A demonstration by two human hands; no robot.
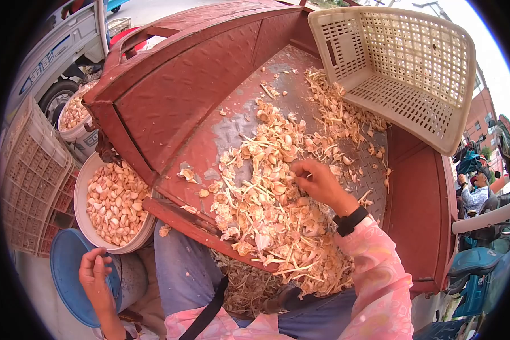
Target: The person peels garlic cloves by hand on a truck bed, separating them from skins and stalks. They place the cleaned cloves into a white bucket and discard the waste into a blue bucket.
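Note:
A heap of garlic cloves, dry skins and stalks (266, 187) lies on the red metal cart bed (229, 122). My right hand (322, 182), with a black band at the wrist, is in the heap; its fingers are curled together, and whatever they pinch is hidden. My left hand (98, 279) is over the blue-rimmed bucket (62, 275), fingers loosely bent and apart, nothing visible in them. Just beyond it stands a white bucket (84, 212) filled with loose garlic cloves (116, 201).
A cream plastic basket (402, 56) leans tilted on the cart's far right side. Another bucket of cloves (76, 110) and stacked crates (34, 175) stand at left. Garlic scraps (249, 283) lie below the cart edge. A person (475, 190) is among parked vehicles at right.

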